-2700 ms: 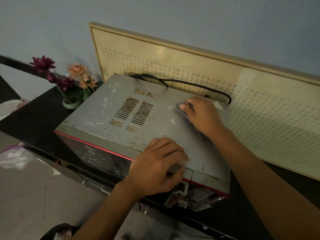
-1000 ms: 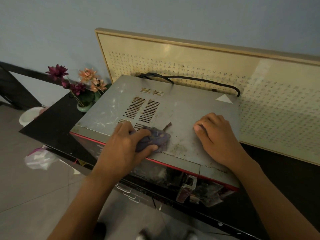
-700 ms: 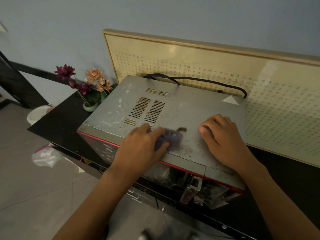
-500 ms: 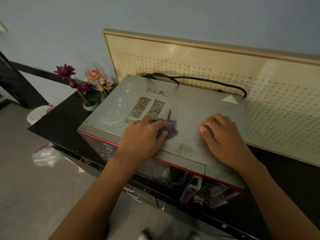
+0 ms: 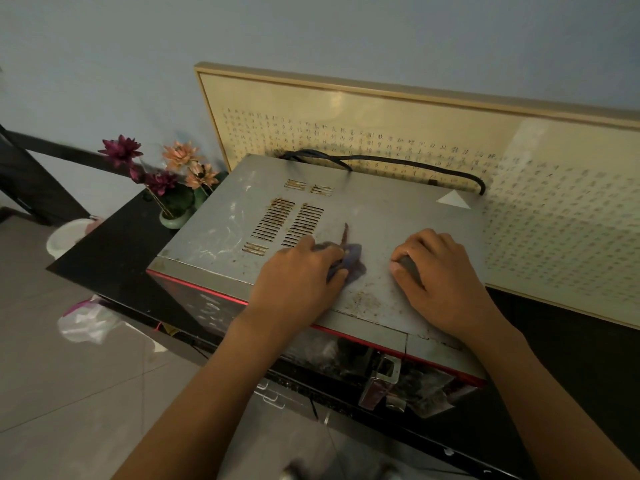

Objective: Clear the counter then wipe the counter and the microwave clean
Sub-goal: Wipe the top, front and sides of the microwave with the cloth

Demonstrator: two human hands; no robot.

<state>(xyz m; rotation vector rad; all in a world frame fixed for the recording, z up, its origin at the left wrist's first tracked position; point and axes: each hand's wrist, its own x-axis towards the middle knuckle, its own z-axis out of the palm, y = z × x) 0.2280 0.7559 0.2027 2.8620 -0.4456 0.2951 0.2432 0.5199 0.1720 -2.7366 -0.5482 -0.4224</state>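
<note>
The grey microwave [image 5: 381, 209] stands on the black counter [image 5: 114, 244], its top scratched and speckled with brown grime near the front edge. My left hand [image 5: 294, 282] grips a crumpled purple cloth [image 5: 353, 259] and presses it on the microwave top, just right of the vent slots. My right hand [image 5: 446, 282] rests on the top to the right of the cloth, fingers loosely curled, holding nothing. The microwave's front shows only partly below its red trim.
A small vase of artificial flowers [image 5: 173, 199] stands on the counter left of the microwave. A large framed text panel [image 5: 415, 126] leans on the wall behind, with a black cord [image 5: 398, 161] draped along it. A plastic bag [image 5: 86, 320] and a white bin [image 5: 65, 237] are on the floor.
The cloth went from my right hand to my left. My left hand has since rubbed it back and forth near the vents, while my right hand stayed planted on the top.
</note>
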